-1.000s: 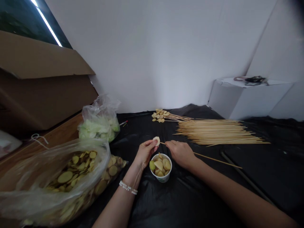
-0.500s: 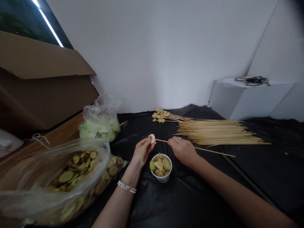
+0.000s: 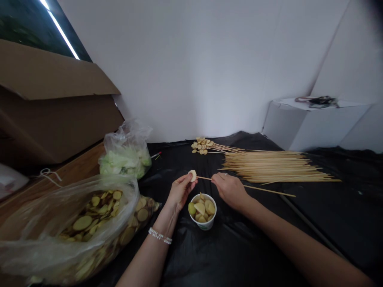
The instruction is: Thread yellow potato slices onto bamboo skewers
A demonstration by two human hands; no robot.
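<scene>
Between the thumb and fingers of my left hand (image 3: pixel 180 190) is a pale potato slice (image 3: pixel 193 175), held above the cup. My right hand (image 3: pixel 229 189) is closed around a long wooden skewer (image 3: pixel 269 190), whose left end meets the slice; whether it pierces it I cannot tell. The skewer's other end sticks out to the right past my wrist. Just below and between my hands stands a white paper cup (image 3: pixel 206 225) filled with potato slices (image 3: pixel 201 208).
A clear plastic bag (image 3: pixel 128 191) of slices lies at left, with a bag of pale green leaves (image 3: pixel 124 161) behind it. Bare skewers (image 3: pixel 269 165) are spread at right, beside several skewered slices (image 3: pixel 202 145). A cardboard box (image 3: pixel 60 119) and white box (image 3: pixel 317 123) flank the black sheet (image 3: pixel 233 255).
The slice and left fingers have shifted very slightly right and down. My right hand keeps its hold on the skewer, which has barely moved.
</scene>
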